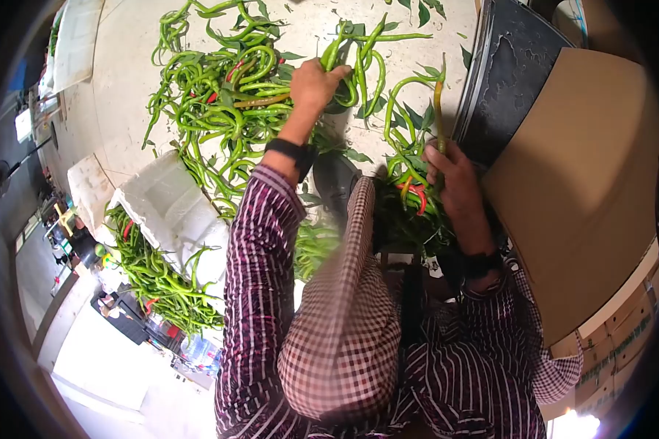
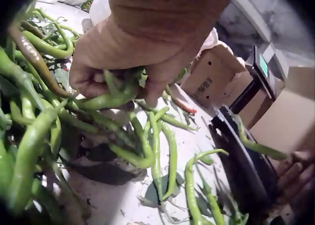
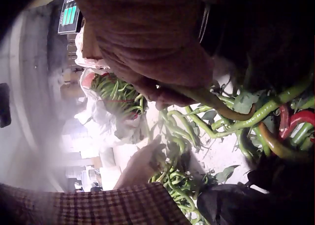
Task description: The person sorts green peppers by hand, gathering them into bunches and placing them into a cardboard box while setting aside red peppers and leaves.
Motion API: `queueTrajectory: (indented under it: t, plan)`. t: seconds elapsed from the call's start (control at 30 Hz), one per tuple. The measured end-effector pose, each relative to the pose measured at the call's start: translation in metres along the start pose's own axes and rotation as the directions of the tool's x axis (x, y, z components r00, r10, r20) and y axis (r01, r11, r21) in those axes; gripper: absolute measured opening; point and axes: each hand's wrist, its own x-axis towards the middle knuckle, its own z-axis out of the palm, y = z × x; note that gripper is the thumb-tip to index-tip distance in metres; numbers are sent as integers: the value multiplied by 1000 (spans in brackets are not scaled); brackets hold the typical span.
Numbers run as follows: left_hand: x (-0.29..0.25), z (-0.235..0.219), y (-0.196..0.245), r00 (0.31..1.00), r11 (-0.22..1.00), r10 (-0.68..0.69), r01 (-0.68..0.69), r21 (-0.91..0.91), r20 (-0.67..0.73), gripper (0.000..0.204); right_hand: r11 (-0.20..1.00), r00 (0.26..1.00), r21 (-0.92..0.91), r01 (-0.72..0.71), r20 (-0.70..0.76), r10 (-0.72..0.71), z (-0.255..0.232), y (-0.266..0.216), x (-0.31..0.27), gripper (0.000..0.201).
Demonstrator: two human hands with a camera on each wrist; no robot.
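Observation:
In the head view my left hand (image 1: 315,91) reaches to the edge of a large pile of green chili peppers (image 1: 223,139). Its fingers are curled round green chili peppers (image 2: 115,98), seen closer in the left wrist view. My right hand (image 1: 458,175) is lower on the other side, over a smaller heap of chili peppers and leaves (image 1: 406,139). Between its fingers and thumb it holds a long brownish-green chili pepper (image 1: 438,110), which points upward in the head view. Red chili peppers (image 1: 414,192) lie just beside this hand.
A white foam box (image 1: 172,197) stands at the left near more green chili peppers (image 1: 161,289). On the right are a black platform (image 1: 509,73) and a large cardboard sheet (image 1: 578,175). A lit digital display (image 2: 263,67) rises behind the platform. The checked cap (image 1: 344,344) covers the lower middle.

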Motion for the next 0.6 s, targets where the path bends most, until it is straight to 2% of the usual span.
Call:
queueTrajectory:
  t: [0.1, 0.13, 0.17, 0.23, 0.27, 0.3, 0.37, 0.4, 0.43, 0.5, 0.53, 0.57, 0.6]
  plan:
    - [7, 14, 4, 1000, 1000, -26, 26, 4, -11, 46, 1000, 1000, -13, -11, -12, 11, 3, 0, -1, 15]
    - [11, 15, -2, 999, 983, -39, 40, -179, 8, 44, 1000, 1000, -8, 5, -10, -5, 2, 0, -1, 15]
    - [13, 15, -10, 999, 984, -36, 37, -176, 9, 44, 1000, 1000, 1, 18, -7, -18, 0, 0, -2, 15]
    - [0, -2, -8, 967, 955, 110, -167, -245, -231, 40, 1000, 1000, 1, 24, -11, -24, -6, 0, 3, 14]
    - [-9, -13, -4, 975, 926, 107, -170, -337, -196, 39, 1000, 1000, -6, 22, -14, -22, -10, 1, 4, 14]
    - [-10, -12, -1, 976, 927, 104, -165, -336, -192, 39, 1000, 1000, -5, 16, -15, -16, -8, 2, 3, 14]
    - [-8, -6, 14, 961, 985, 147, -165, -58, -236, 41, 999, 999, -17, 35, -22, -35, -4, 1, 4, 14]
    - [-13, -5, 29, 968, 989, 143, -146, 1, -204, 41, 999, 999, -19, 36, -23, -37, -1, 1, 3, 14]
    - [-10, 4, 31, 968, 989, 146, -150, -3, -204, 41, 1000, 999, -24, 15, -29, -15, 2, 1, 1, 14]
    - [-3, 22, 30, 964, 971, 235, -225, 81, -128, 42, 1000, 999, -30, -3, -39, 2, 1, -1, 0, 14]
    - [0, 26, 25, 963, 968, 237, -223, 116, -127, 36, 1000, 999, -4, 15, -31, -16, 1, 0, 1, 14]
    - [4, 26, 20, 962, 967, 241, -227, 117, -126, 36, 999, 999, 26, 33, -22, -32, -1, 0, 2, 14]
    - [5, 19, 12, 983, 982, 146, -158, -105, -112, 33, 999, 999, 29, 35, -24, -34, -3, 0, 3, 14]
